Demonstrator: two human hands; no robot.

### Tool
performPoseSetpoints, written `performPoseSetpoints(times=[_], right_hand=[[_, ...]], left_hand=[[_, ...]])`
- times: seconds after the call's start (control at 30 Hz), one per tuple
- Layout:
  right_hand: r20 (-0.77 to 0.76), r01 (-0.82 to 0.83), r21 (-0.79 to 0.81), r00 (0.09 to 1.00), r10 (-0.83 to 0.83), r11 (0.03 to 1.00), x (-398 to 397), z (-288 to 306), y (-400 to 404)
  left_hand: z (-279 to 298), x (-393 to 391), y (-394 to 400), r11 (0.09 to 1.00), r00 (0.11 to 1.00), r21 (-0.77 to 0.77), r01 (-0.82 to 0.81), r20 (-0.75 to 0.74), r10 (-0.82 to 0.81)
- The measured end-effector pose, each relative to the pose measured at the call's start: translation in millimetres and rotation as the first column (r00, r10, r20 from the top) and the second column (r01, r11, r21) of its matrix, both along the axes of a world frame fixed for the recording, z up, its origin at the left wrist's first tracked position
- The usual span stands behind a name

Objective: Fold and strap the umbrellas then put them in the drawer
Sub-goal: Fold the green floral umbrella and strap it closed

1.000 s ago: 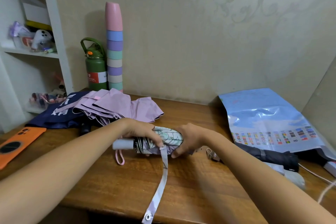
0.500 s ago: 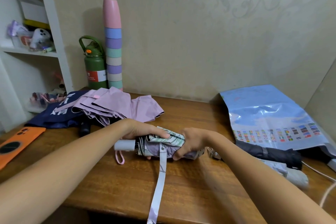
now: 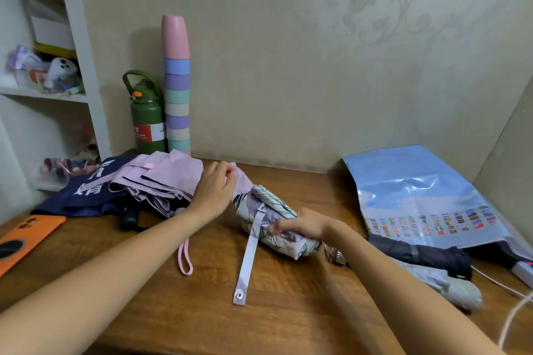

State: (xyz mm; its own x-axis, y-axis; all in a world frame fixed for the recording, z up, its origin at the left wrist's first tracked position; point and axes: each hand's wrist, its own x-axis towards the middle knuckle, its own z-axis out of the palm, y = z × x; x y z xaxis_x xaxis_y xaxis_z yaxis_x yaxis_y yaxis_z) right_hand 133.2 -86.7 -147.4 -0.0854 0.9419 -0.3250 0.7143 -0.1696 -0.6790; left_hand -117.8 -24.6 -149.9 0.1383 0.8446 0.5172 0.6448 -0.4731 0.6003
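Fingers of my right hand [image 3: 305, 226] clamp the rolled floral umbrella [image 3: 271, 222] on the desk [image 3: 288, 311]; my left hand [image 3: 215, 190] hovers loosely open beside it.
Its strap [image 3: 249, 256] hangs unsnapped; the lilac umbrella [image 3: 161, 179] behind it looks unfolded, and I see no drawer.

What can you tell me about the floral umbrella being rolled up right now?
The floral umbrella is a collapsed compact one with pale lilac and green printed fabric, bunched into a loose roll lying slanted on the wooden desk. Its strap hangs unfastened toward the desk's front edge, snap at its tip. The right hand grips it; the left hand is at its handle end.
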Motion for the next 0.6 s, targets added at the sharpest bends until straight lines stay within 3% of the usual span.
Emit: performPoseSetpoints(times=[0.1,0.2,0.27,0.33,0.43,0.6], right_hand=[[-0.227,0.117,-0.085,0.965,-0.134,0.989,-1,-5,-1],[-0.540,0.103,-0.243,0.812,-0.223,0.965,-7,-6,-2],[-0.669,0.060,-0.293,0.700,-0.250,0.954,-10,-5,-4],[-0.770,0.020,-0.305,0.583,-0.259,0.952,-15,-3,-6],[-0.855,-0.059,-0.279,0.471,-0.220,0.959,-23,-4,-7],[-0.896,-0.132,-0.215,0.420,-0.142,0.968,-31,-9,-12]], left_hand=[[-8,5,-3,0.993,0.992,-0.032,-0.113,0.059,0.114],[-15,11,-7,0.938,0.988,-0.314,-0.150,-0.009,0.155],[-18,15,-13,0.851,0.996,-0.520,-0.066,0.014,0.086],[-23,20,-16,0.773,0.988,-0.624,0.118,0.153,-0.027],[-27,27,-19,0.718,0.923,-0.618,0.321,0.374,-0.091],[-23,44,-24,0.650,0.752,-0.559,0.515,0.659,-0.029]])
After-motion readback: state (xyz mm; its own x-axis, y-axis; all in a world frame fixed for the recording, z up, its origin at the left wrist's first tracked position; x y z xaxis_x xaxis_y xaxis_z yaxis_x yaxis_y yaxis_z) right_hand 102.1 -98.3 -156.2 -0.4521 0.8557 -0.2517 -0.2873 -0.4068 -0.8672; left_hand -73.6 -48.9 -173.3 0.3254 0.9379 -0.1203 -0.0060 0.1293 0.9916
